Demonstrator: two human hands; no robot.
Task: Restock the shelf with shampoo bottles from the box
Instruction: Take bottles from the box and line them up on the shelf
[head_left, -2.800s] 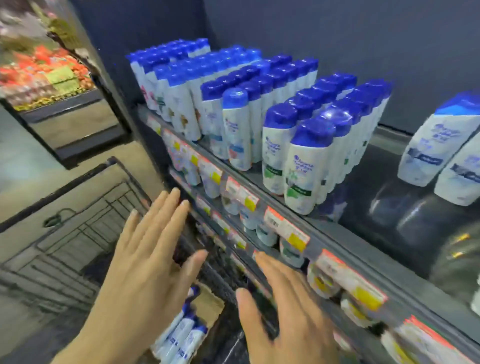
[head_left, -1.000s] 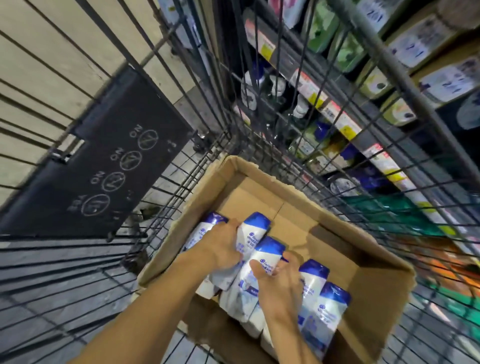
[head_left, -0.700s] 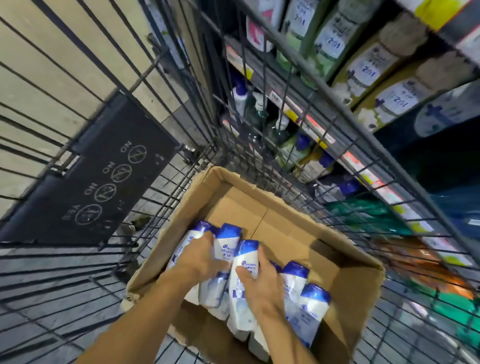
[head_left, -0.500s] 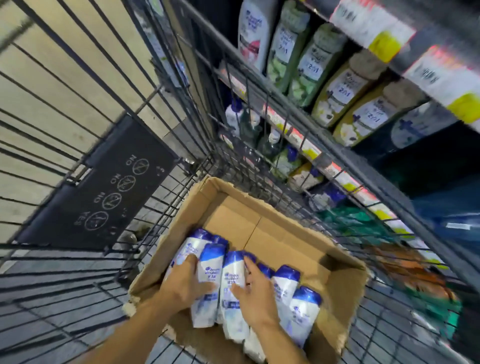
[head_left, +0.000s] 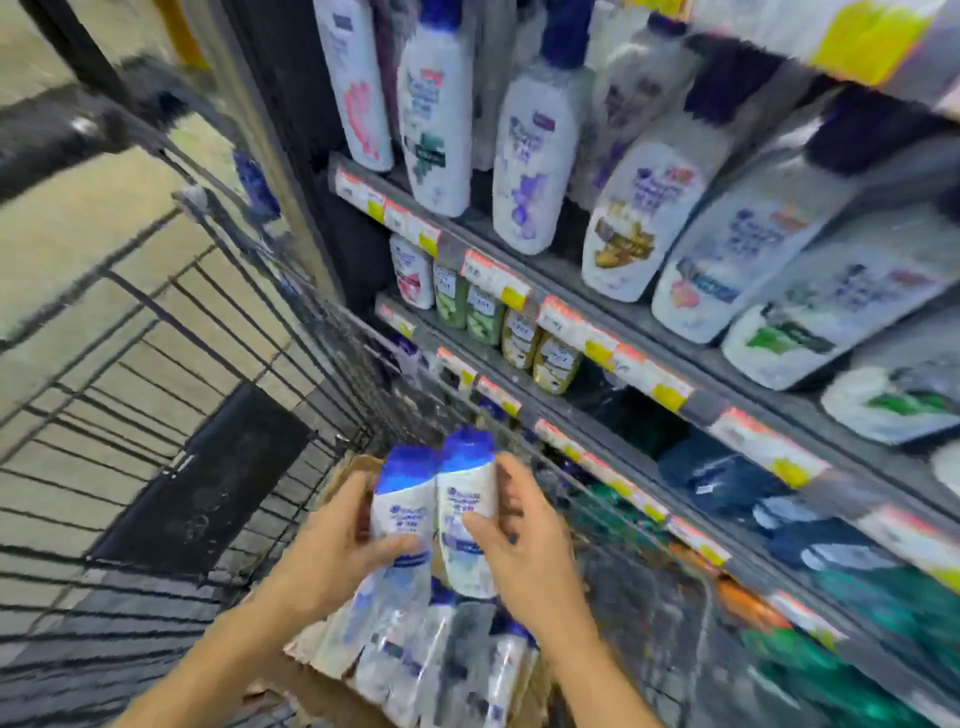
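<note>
My left hand (head_left: 340, 545) grips a white shampoo bottle with a blue cap (head_left: 402, 499), and my right hand (head_left: 519, 540) grips a second such bottle (head_left: 465, 499). Both bottles are upright, side by side, lifted above the cardboard box (head_left: 337, 680). More bottles (head_left: 441, 665) of the same kind lie in the box below, blurred. The box sits inside a black wire cart (head_left: 218, 364). The shelf (head_left: 649, 384) with price tags along its edge runs up the right side.
Larger white shampoo bottles (head_left: 530, 166) stand on the shelf above, smaller green and yellow bottles (head_left: 483, 317) on the one below. The cart's wire side (head_left: 426, 395) stands between the box and the lower shelves. Tiled floor (head_left: 78, 239) lies to the left.
Both hands have lifted two bottles out of the box and raised them. The view has swung up from the box toward the shelves.
</note>
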